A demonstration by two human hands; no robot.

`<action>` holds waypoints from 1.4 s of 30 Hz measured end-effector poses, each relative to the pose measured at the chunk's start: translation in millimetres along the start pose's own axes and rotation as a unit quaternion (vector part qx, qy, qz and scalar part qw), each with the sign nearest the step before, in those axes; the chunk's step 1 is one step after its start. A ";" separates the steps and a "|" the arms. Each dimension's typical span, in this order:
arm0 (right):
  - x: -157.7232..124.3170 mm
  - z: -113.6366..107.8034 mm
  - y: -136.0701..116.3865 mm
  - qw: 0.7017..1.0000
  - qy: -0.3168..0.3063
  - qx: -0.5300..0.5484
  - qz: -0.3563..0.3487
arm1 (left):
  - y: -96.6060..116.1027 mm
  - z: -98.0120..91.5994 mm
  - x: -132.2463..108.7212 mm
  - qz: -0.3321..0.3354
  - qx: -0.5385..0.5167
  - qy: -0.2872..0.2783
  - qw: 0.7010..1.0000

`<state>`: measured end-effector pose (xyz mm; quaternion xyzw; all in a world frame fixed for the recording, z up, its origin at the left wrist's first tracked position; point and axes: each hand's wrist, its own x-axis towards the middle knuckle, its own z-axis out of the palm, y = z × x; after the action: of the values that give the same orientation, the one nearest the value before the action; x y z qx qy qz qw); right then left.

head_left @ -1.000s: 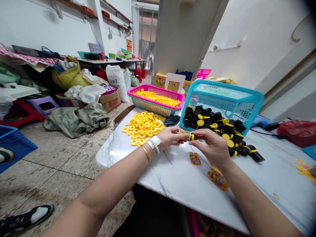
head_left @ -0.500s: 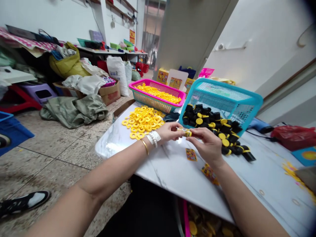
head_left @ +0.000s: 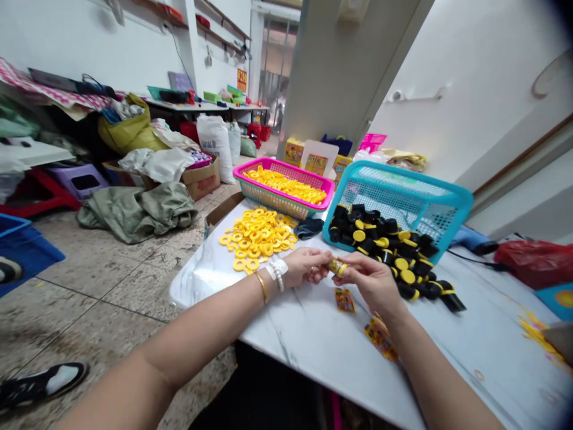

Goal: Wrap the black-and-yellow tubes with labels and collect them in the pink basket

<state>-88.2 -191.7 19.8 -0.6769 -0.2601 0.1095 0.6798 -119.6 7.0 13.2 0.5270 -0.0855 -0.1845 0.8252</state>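
Both hands meet over the white marble table [head_left: 313, 340]. My left hand [head_left: 307, 266] and my right hand [head_left: 369, 279] pinch one small yellow-and-black cylinder [head_left: 336, 266] between their fingertips. Just below it a small printed sticker [head_left: 344, 300] lies flat, and a yellow printed packet [head_left: 381, 338] rests under my right wrist. A pile of yellow rings [head_left: 257, 236] lies to the left of my hands. Black pieces with yellow caps [head_left: 394, 254] spill out of a tipped turquoise basket [head_left: 416, 197] beyond my right hand.
A pink basket [head_left: 283, 186] of yellow rings stands at the table's far end. Red bag [head_left: 535, 261] at the right edge. Left of the table is tiled floor with a green cloth heap [head_left: 138, 212], boxes, sacks and a shoe [head_left: 42, 385].
The hands have come slightly lower and nearer with the small cylinder still pinched between them. The view has shifted a little.
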 end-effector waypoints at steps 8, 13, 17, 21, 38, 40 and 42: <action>-1.9 2.9 4.2 0.999 0.022 -0.002 -0.047 | -2.1 6.4 3.8 -0.018 -0.006 0.038 0.999; -3.8 4.0 4.5 0.995 0.066 -0.003 -0.075 | -0.8 8.0 2.6 -0.044 -0.040 0.012 0.998; -6.0 5.9 1.0 0.996 0.026 -0.036 -0.074 | -0.5 9.7 2.0 -0.073 -0.028 0.041 0.996; -4.4 11.5 -8.4 0.990 0.038 -0.045 -0.125 | 3.6 11.1 -0.4 -0.080 -0.058 0.016 0.995; -242.2 -6.5 -55.8 0.922 0.021 -0.386 -0.007 | -11.6 27.2 4.7 0.003 0.372 0.101 0.923; -274.7 -14.9 -33.0 0.873 0.016 -0.488 -0.002 | -17.2 26.5 10.0 0.083 0.477 0.136 0.865; -291.0 -21.8 -4.6 0.806 0.020 -0.591 -0.023 | -23.0 27.7 14.2 0.144 0.574 0.148 0.793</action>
<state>-322.8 -356.6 -34.3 -0.9437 -0.2761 -0.0945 0.1558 -120.8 -30.5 3.6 0.9060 -0.1272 0.1001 0.3910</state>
